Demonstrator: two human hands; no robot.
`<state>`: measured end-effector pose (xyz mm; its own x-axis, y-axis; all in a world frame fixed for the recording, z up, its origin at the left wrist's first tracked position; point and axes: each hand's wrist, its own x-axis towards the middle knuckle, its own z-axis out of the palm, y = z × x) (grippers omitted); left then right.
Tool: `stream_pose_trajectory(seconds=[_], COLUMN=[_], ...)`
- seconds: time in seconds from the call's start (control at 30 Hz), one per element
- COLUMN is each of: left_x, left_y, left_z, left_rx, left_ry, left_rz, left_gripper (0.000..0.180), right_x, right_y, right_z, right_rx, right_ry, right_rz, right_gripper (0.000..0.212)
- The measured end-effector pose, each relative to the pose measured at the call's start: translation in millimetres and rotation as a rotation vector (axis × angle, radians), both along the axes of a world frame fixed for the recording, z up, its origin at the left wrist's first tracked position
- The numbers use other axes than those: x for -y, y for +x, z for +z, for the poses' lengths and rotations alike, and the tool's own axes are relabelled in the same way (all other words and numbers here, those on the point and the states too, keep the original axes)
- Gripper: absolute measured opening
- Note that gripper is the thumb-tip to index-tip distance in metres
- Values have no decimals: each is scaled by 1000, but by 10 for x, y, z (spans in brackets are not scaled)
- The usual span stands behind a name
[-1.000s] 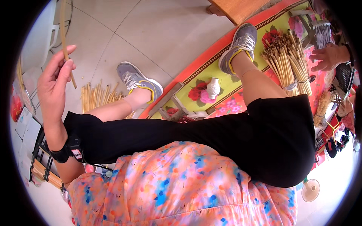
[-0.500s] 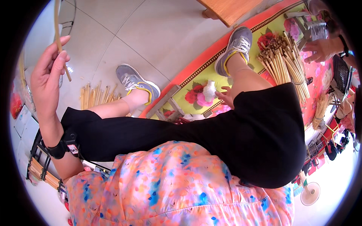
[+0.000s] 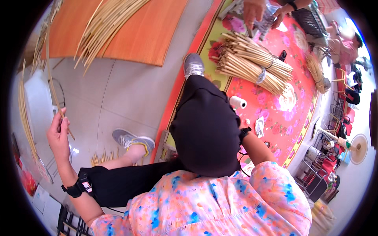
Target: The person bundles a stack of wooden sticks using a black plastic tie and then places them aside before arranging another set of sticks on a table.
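Note:
My left hand (image 3: pixel 58 131) is raised at the left, its thumb and fingers closed around a long thin cane stick (image 3: pixel 50 74). The stick runs upward past a white chair, and its short lower end sticks out below my fingers. My right arm reaches forward past my black-clad knee (image 3: pixel 204 126). Of my right hand (image 3: pixel 240 124) only a sliver near the dark wristband shows; the knee hides its fingers. Just ahead of it lies a white thread spool (image 3: pixel 238 102) on the red floral mat (image 3: pixel 271 129).
Tied bundles of cane sticks (image 3: pixel 256 65) lie on the mat. A co-worker's hands (image 3: pixel 254 13) are beyond them. Long loose canes (image 3: pixel 106 29) rest on an orange wooden board (image 3: pixel 165 35). Short sticks (image 3: pixel 103 158) stand near my left shoe (image 3: pixel 134 139). A fan (image 3: pixel 358 148) is at right.
The view has shifted, showing more of the board and mat. My left hand still holds the stick. My right fingers, earlier visible beside a white object, are now behind my knee.

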<state>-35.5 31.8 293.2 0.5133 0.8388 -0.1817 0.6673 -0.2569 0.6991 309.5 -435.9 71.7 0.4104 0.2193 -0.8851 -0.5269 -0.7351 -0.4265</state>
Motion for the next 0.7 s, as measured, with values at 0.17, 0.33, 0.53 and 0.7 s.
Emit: stream_pose_trajectory(seconds=[0.17, 0.33, 0.53, 0.7], left_x=[28, -78, -151, -127], left_y=[33, -161, -150, -68], left_z=[85, 58, 32, -6], left_rx=[92, 111, 106, 96], left_ry=[61, 72, 117, 126], left_rz=[16, 38, 20, 5], left_gripper=[30, 29, 28, 28], right_x=[-107, -525, -778, -761], right_y=[603, 1518, 2492, 3319], right_z=[505, 1011, 1734, 1960], right_rx=[89, 209, 327, 381], right_ry=[397, 695, 849, 814], right_rz=[-364, -782, -906, -1069], right_gripper=[30, 43, 57, 51])
